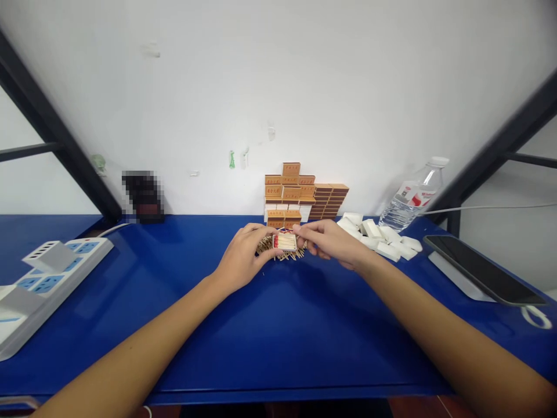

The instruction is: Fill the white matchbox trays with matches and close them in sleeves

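Observation:
My left hand (243, 255) grips a small white matchbox tray (285, 249) between thumb and fingers. Matches with red heads lie in the tray, their heads towards the left. At the tray's right end is my right hand (324, 241), its thumb and forefinger pinched together; what they hold, if anything, is too small to make out. Beneath and behind the tray spreads a pile of loose matches (290, 256), partly hidden by both hands. Just behind stand stacked orange-brown matchboxes (290, 191), with white trays among them, against the wall.
White matchbox trays (383, 237) lie heaped at the right, beside a leaning clear plastic bottle (411, 197). A phone (481, 270) rests farther right. On the left are a power strip (65, 284) with plugs and a dark blurred object (145, 197). The blue table (278, 337) meets the wall behind.

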Demonstrator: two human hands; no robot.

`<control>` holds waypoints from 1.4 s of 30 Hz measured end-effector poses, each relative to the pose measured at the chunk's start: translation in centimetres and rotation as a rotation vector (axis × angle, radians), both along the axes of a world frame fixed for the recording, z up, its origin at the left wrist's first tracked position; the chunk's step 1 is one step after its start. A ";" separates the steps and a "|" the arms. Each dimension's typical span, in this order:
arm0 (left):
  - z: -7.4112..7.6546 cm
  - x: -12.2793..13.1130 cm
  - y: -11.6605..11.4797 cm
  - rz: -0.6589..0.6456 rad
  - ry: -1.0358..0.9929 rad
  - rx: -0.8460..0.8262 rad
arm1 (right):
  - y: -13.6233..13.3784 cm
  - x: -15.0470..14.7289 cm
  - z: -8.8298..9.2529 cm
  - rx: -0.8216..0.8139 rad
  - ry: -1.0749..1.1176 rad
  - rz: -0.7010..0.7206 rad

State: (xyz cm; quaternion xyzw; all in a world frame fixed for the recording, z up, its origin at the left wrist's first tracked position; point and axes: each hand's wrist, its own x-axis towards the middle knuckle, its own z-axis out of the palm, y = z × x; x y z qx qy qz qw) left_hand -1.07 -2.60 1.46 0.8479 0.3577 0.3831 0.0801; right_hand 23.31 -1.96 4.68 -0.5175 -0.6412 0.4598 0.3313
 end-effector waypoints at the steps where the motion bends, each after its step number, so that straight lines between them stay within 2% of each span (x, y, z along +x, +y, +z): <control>1: 0.0 0.0 0.0 -0.006 0.002 -0.011 | -0.2 -0.3 -0.1 -0.016 -0.010 0.039; 3: 0.0 0.1 0.1 -0.011 -0.002 -0.030 | -0.4 -0.5 -0.4 -0.025 -0.011 0.065; 8: -0.1 0.2 0.0 -0.006 -0.014 0.007 | 0.1 0.3 -0.6 -0.026 0.048 -0.005; 10: 0.0 0.2 0.0 0.030 -0.023 0.058 | 0.7 1.0 -0.6 0.002 0.062 -0.096; 12: 0.1 0.1 0.1 0.077 -0.035 0.110 | 1.5 2.0 -0.7 0.057 0.057 -0.248; 14: 0.2 -0.1 0.4 0.118 -0.048 0.153 | 2.3 2.9 -0.9 0.136 0.005 -0.397; 16: 0.4 -0.5 0.7 0.157 -0.055 0.184 | 2.8 3.5 -1.3 0.226 -0.097 -0.472; 21: 0.6 -1.8 2.0 0.275 -0.063 0.214 | 2.7 3.2 -2.4 0.508 -0.491 -0.448; 24: 0.6 -2.7 2.8 0.340 -0.073 0.216 | 2.1 2.5 -2.7 0.694 -0.752 -0.345; 27: 0.6 -3.4 3.5 0.387 -0.085 0.219 | 1.7 2.3 -2.5 0.843 -0.886 -0.254; 31: 0.5 -3.7 3.9 0.410 -0.081 0.230 | 1.5 2.8 -2.0 0.986 -0.836 -0.212; 34: 0.3 -3.7 4.0 0.406 -0.066 0.231 | 1.4 3.3 -1.2 1.044 -0.756 -0.231; 42: 0.1 -3.4 3.8 0.402 -0.038 0.196 | 1.5 5.1 0.9 1.220 -0.644 -0.534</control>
